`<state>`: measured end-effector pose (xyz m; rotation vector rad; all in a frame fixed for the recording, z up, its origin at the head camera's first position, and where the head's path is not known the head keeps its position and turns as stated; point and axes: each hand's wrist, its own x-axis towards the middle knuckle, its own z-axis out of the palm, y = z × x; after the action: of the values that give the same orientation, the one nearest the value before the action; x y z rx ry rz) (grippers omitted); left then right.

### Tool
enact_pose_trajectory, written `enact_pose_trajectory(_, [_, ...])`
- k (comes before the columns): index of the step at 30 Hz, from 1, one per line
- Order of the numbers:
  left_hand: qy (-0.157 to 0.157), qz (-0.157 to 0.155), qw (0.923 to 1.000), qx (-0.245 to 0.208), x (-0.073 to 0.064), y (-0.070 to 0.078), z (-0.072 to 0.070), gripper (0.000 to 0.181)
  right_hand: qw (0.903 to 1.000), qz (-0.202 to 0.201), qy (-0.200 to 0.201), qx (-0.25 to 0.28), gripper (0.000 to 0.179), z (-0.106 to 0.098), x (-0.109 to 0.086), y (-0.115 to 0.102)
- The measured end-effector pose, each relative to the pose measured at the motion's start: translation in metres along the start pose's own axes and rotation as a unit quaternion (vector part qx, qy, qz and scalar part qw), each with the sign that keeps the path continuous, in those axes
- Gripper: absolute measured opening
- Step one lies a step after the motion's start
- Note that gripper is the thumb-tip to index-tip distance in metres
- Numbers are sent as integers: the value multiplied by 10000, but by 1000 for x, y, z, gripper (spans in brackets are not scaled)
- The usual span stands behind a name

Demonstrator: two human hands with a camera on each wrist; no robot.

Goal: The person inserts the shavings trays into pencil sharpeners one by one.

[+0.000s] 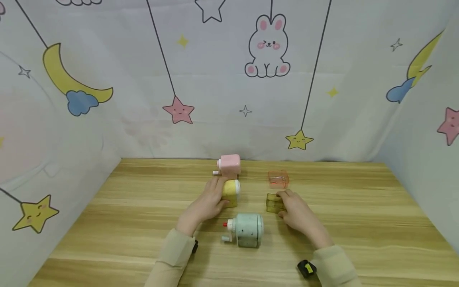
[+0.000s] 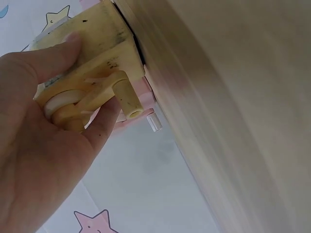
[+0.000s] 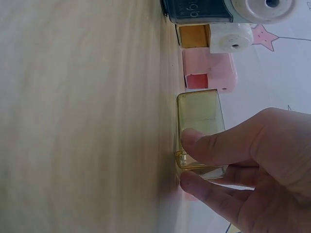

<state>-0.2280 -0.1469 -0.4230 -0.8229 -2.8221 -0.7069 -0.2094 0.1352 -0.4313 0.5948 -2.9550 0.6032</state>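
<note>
A yellow crank pencil sharpener [image 1: 230, 189] stands mid-table, its crank [image 2: 127, 97] facing the left wrist camera. My left hand [image 1: 208, 203] grips it from the crank side, thumb on one face and fingers round the other. A small see-through yellow box [image 1: 274, 203] lies to the right of it. My right hand [image 1: 295, 209] pinches this box [image 3: 200, 111] at its right end, thumb on the near side. Directly behind the yellow sharpener is a pink crank sharpener [image 1: 230, 164]. In front stands a larger mint-green crank sharpener [image 1: 249, 230], its crank pointing left.
A see-through orange pencil sharpener [image 1: 278, 179] with a metal part inside lies behind the yellow box. The wood-grain table [image 1: 118, 223] ends at a white cartoon-printed curtain [image 1: 215, 135] at the back and sides. Black wrist devices [image 1: 306, 268] sit by the sleeves.
</note>
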Motion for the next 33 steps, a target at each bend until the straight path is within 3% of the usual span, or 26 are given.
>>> enact_pose_trajectory(12, [-129, -80, 9999, -58, 2, -1, -2, 61, 9992, -119, -92, 362, 52, 4, 8, -1])
enact_pose_trajectory(33, [-57, 144, 9998, 108, 1, 0, -2, 61, 9990, -160, -134, 391, 51, 9, 14, -5])
